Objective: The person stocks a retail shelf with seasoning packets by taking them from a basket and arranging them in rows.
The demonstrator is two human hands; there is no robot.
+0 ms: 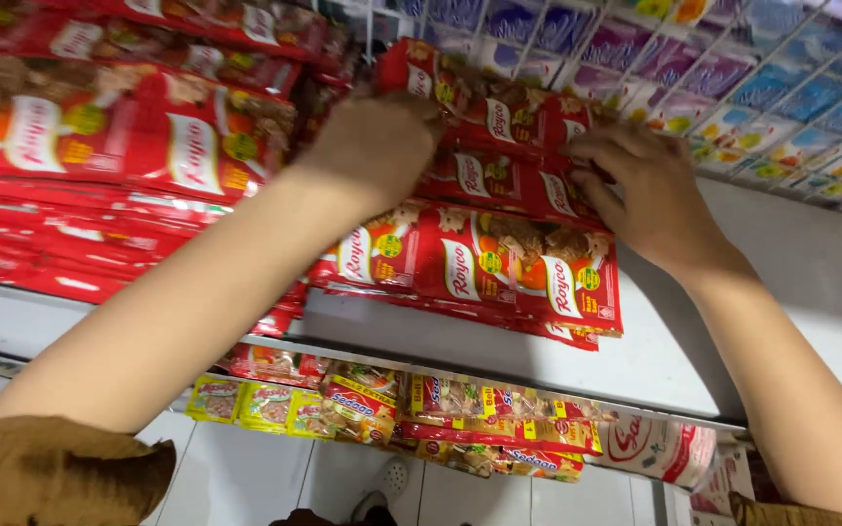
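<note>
Both hands work at a hanging strip of glossy red foil seasoning sachets (499,224), joined side by side in rows and draped over the front edge of a white shelf board (460,341). This red strip is the landmark for all that follows.

The left hand (377,146) lies on the upper left part of the strip, back of the hand towards the camera. Its fingers curl over the top row of sachets and press on them; the fingertips are hidden behind the hand, so whether they pinch the foil or only push against it cannot be told. The right hand (645,195) rests on the upper right part of the strip, its fingers (601,146) bent and spread, the tips hooked on the edge of a sachet in the second row, gripping the strip there. The two hands are near each other, with a few sachets between them.

Left of the strip lie thick stacks of similar red sachet strips (99,166), some blurred. Above and to the right of it hang rows of purple and blue sachets (733,78) on a white wire rack. Below it, under the shelf board, hang smaller green and yellow sachets (255,404) and red-and-yellow sachet strips (479,419), with a white and red soft pack (660,448) just right of them. Brown sleeves (51,472) cover both upper arms.
</note>
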